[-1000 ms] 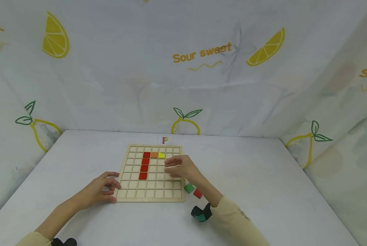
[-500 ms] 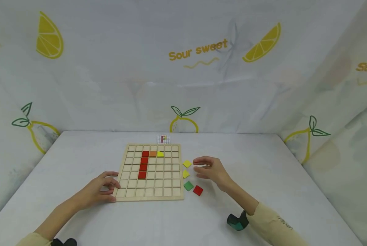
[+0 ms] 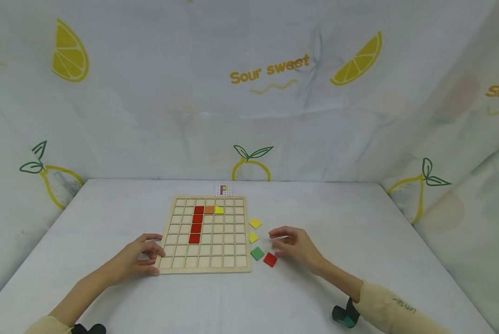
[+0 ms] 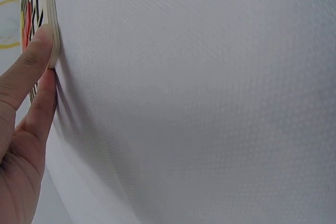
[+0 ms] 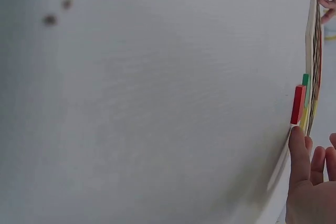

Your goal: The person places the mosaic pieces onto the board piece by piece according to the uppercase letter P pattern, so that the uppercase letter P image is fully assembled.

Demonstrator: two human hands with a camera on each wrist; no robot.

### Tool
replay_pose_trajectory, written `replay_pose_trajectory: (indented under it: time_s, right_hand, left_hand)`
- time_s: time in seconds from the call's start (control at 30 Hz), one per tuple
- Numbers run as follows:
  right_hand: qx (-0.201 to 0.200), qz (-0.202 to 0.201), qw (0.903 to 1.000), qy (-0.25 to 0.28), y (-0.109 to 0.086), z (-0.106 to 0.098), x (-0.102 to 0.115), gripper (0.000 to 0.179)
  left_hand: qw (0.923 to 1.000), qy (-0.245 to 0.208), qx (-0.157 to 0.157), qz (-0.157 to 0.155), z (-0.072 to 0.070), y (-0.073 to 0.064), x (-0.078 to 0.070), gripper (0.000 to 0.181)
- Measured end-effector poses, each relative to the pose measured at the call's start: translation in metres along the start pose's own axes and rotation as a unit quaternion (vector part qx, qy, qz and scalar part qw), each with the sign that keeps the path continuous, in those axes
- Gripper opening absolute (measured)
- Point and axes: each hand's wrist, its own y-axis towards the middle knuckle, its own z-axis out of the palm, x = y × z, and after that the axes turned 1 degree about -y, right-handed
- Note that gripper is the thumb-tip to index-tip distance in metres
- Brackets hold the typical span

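Note:
A wooden grid board (image 3: pixel 209 269) lies on the white table, with a column of several red tiles (image 3: pixel 196 228), an orange tile (image 3: pixel 209 210) and a yellow tile (image 3: pixel 219 210) with one corner cut away. My left hand (image 3: pixel 134 258) holds the board at its near left corner, thumb at the corner and fingers along the left edge. To the right of the board lie loose tiles: a yellow square (image 3: pixel 255 223), a yellow cut-corner piece (image 3: pixel 254 237), a green square (image 3: pixel 257 253) and a red square (image 3: pixel 270 260). My right hand (image 3: pixel 297 246) hovers beside them, fingers loosely bent, holding nothing.
A small printed pattern card (image 3: pixel 223 189) lies just behind the board. White cloth with lemon prints (image 3: pixel 253 93) hangs behind the table (image 3: pixel 170 306). A dark wrist device (image 3: pixel 346 314) sits under the right forearm.
My right hand has moved off the board to the right, past the loose tiles, then slightly nearer to me by the red one. The left hand stays on the board corner.

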Motion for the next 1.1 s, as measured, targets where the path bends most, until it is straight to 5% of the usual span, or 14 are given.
replay_pose_trajectory:
  time_s: [0.53,0.8,1.1]
  right_hand:
    - [0.014,-0.051,0.9962,-0.069,-0.012,0.002,-0.002,0.027]
    - [0.059,-0.079,0.9883,-0.117,-0.010,-0.005,-0.010,0.027]
    - [0.107,-0.043,0.9901,-0.080,-0.013,-0.007,-0.015,0.035]
  left_hand:
    - [1.0000,-0.003,0.002,-0.006,0.000,0.000,-0.002,0.029]
    - [1.0000,0.000,0.000,-0.003,0.001,0.001,-0.002,0.029]
    - [0.9998,-0.014,0.002,-0.014,0.000,0.000,-0.002,0.030]
